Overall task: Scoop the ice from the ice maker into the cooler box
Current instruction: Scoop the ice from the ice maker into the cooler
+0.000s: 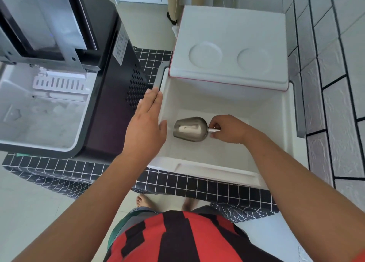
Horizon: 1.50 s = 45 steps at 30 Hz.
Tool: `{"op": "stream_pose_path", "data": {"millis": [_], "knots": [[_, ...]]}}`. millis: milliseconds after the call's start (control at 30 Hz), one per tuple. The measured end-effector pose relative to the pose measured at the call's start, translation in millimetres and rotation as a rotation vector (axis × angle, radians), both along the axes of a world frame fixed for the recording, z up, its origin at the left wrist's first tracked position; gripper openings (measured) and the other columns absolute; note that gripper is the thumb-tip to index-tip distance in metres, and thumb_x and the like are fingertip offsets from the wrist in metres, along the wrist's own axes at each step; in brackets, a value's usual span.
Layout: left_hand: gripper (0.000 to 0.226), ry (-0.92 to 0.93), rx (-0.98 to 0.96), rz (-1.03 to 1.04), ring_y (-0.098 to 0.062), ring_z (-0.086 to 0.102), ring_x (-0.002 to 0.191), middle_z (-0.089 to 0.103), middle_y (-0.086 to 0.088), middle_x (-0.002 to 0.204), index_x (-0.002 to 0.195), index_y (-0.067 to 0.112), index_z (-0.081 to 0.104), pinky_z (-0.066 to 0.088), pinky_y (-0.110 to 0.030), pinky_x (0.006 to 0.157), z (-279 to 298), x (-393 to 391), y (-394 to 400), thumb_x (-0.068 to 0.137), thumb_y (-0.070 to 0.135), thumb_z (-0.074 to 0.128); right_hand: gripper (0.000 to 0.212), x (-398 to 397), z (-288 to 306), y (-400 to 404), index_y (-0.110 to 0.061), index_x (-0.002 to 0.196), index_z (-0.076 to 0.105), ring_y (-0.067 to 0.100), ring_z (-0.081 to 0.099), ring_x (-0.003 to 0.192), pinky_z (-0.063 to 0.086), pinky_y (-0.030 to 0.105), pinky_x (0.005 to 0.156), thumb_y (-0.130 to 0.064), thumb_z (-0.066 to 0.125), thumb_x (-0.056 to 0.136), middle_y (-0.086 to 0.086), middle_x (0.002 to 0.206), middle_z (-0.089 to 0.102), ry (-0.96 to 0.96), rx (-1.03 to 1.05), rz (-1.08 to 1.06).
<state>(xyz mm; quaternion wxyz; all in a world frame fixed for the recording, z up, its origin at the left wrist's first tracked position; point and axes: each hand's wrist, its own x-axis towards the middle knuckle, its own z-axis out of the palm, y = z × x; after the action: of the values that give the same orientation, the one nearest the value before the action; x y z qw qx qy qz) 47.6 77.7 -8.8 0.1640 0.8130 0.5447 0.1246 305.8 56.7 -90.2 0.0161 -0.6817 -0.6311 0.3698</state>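
Note:
A black ice maker (110,111) stands at the left with its lid raised; ice cubes (45,111) lie in its white bin. To its right sits a white cooler box (223,171), lid (229,44) tipped up at the back. My right hand (227,128) is inside the box, shut on the handle of a metal scoop (190,128) whose mouth points left. My left hand (147,121) rests flat, fingers together, on the box's left rim and holds nothing.
Both appliances sit on a counter with a black grid-pattern cloth (177,184). A tiled wall (335,84) runs close along the right of the cooler. The grey cooler handle (159,74) lies between the two appliances. Pale floor and bare feet (144,200) show below.

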Motion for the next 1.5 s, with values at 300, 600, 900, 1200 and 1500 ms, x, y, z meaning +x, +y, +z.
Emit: {"op": "stream_pose_path", "data": {"millis": [300,600,900,1200,1500], "knots": [[0.064,-0.010,0.064,-0.031,-0.019,0.020,0.152,0.027,-0.004,0.164,0.152,0.005,0.036,0.025,-0.041,0.122,2,0,0,0.097,0.025,0.060,0.016,-5,40,-41,-0.030,0.078,0.061,0.008,0.059,0.069,0.042,0.019,0.058,-0.032,0.076,0.075,-0.008,0.078,0.064,0.178,0.142,-0.276],[0.052,-0.258,0.348,-0.070,-0.013,0.042,0.141,0.042,0.006,0.156,0.144,0.015,0.053,0.036,-0.031,0.111,53,-65,18,0.097,0.038,0.052,0.019,-38,109,-53,-0.030,0.076,0.060,-0.001,0.053,0.057,0.041,0.012,0.055,-0.027,0.078,0.074,-0.008,0.071,0.062,0.247,0.356,-0.374],[0.045,-0.300,0.347,0.104,-0.017,0.049,0.136,0.051,0.003,0.149,0.140,0.019,0.058,0.043,-0.034,0.105,64,-200,50,0.098,0.035,0.059,0.024,-160,192,-2,-0.034,0.071,0.057,-0.002,0.050,0.054,0.038,0.009,0.054,-0.029,0.080,0.070,-0.022,0.061,0.056,0.216,0.553,-0.161],[0.078,-0.094,0.102,0.039,-0.022,0.021,0.151,0.022,-0.003,0.165,0.156,0.011,0.030,0.023,-0.039,0.122,53,-319,76,0.095,0.049,0.059,0.011,-280,227,44,-0.030,0.082,0.060,0.013,0.059,0.068,0.051,0.033,0.066,-0.037,0.068,0.078,-0.008,0.080,0.063,-0.329,0.458,0.072],[0.086,-0.113,0.108,-0.077,-0.025,0.007,0.155,0.011,-0.013,0.167,0.157,0.002,0.016,0.003,-0.029,0.123,36,-328,82,0.097,0.049,0.053,0.028,-352,232,54,-0.019,0.057,0.032,0.015,0.032,0.046,0.022,0.023,0.045,-0.007,0.054,0.070,-0.002,0.058,0.035,-0.982,0.386,0.268]]}}
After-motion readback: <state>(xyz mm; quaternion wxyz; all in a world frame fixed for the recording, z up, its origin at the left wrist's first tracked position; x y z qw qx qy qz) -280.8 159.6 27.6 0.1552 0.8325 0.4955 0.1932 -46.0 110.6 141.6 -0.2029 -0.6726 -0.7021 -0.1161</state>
